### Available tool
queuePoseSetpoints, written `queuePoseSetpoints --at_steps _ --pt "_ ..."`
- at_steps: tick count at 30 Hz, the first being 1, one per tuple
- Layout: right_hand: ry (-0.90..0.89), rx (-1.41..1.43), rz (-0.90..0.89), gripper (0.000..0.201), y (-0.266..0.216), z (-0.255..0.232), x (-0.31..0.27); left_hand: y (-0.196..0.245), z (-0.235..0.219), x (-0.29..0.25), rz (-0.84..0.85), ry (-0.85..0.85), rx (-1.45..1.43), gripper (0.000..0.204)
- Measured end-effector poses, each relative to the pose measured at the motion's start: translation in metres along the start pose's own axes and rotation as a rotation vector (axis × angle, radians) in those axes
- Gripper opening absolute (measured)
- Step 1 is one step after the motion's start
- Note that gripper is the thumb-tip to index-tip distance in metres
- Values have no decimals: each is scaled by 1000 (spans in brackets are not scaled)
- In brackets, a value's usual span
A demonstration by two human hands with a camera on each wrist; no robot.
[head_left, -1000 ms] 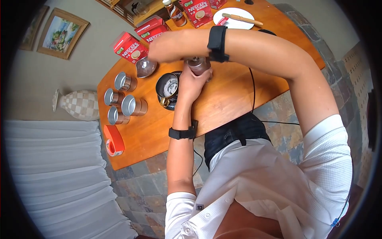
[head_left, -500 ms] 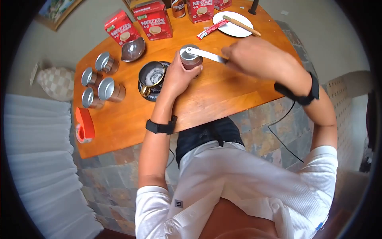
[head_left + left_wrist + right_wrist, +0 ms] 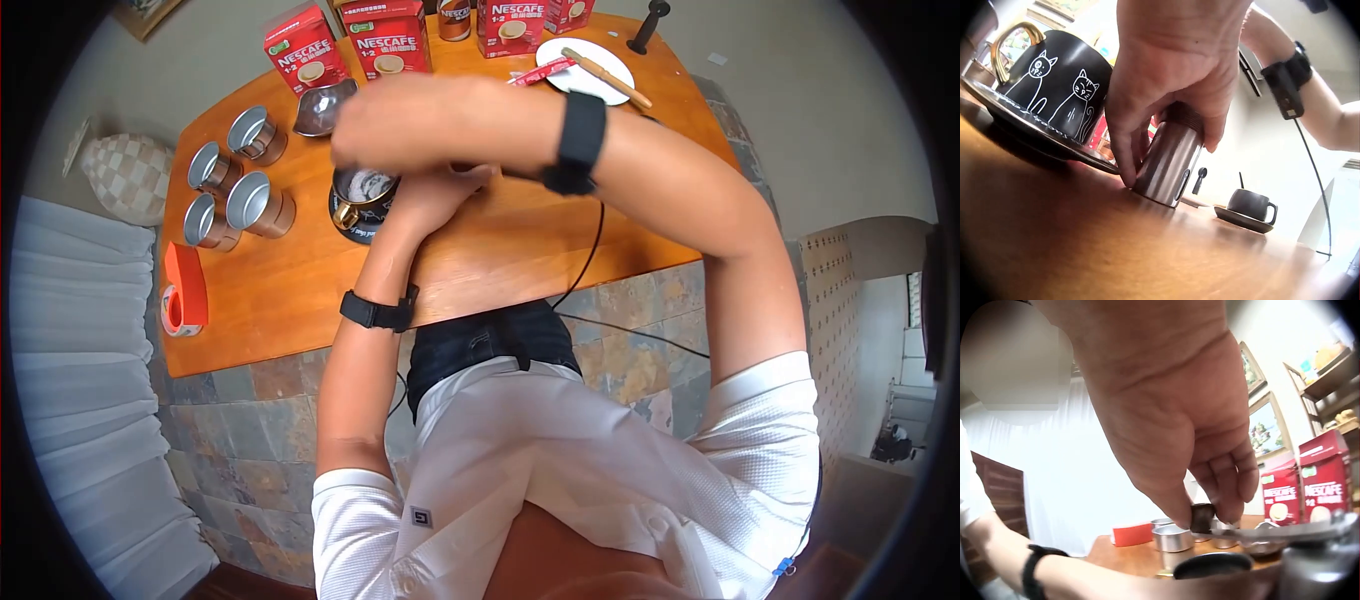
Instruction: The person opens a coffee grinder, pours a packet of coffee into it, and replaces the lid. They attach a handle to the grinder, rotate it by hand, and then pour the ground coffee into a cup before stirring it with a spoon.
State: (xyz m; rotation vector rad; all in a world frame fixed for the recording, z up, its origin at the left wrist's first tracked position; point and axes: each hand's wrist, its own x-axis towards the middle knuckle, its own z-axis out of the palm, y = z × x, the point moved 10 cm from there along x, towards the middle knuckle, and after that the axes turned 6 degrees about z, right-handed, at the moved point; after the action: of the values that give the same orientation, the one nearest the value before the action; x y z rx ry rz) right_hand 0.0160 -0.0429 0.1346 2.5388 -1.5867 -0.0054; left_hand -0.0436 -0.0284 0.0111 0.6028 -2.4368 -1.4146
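In the left wrist view the left hand [image 3: 1175, 69] grips an upright metal hand grinder [image 3: 1169, 164] round its body, its base on the wooden table. The right wrist view has the right hand [image 3: 1166, 419] pinching the dark knob [image 3: 1202, 518] of the grinder's crank arm [image 3: 1279, 534] between thumb and fingers. From the head, the right hand [image 3: 400, 125] is blurred and covers the grinder; below it is the left hand [image 3: 432, 200]. A black cup with white cat drawings [image 3: 1060, 84] stands on a dark saucer [image 3: 1035, 122] beside the left hand.
Several metal cups [image 3: 262, 205] and an orange tape dispenser [image 3: 187, 290] stand at the table's left. Behind are a dark glass bowl [image 3: 322, 108] and red Nescafe boxes [image 3: 388, 42]. A white plate [image 3: 600, 70] holds a brush-like wooden tool. A cable hangs from the right wrist.
The right hand swung from over the bowl side out to the right with the crank, then back left across the grinder. The left hand kept its grip. The head view shifted.
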Motion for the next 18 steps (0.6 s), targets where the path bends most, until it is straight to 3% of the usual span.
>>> queuePoseSetpoints --at_steps 1,3,7,10,13,15,18 --pt "-56 51 119 15 23 6 11 5 -5 4 150 98 -48 54" --pt "56 -13 136 15 61 12 16 -1 -7 5 197 167 -113 55" --pt "-8 -164 367 17 136 22 -20 7 -14 -1 183 229 -9 59" --pt "-100 -79 476 17 165 22 -74 12 -15 -4 133 195 5 64" --pt "-142 -41 585 15 144 7 -135 11 -15 -4 144 196 13 65" --pt "-287 -33 606 15 111 3 -163 10 -15 -3 161 207 13 65" --pt "-296 54 479 16 47 -6 -173 7 -14 -2 155 197 35 64"
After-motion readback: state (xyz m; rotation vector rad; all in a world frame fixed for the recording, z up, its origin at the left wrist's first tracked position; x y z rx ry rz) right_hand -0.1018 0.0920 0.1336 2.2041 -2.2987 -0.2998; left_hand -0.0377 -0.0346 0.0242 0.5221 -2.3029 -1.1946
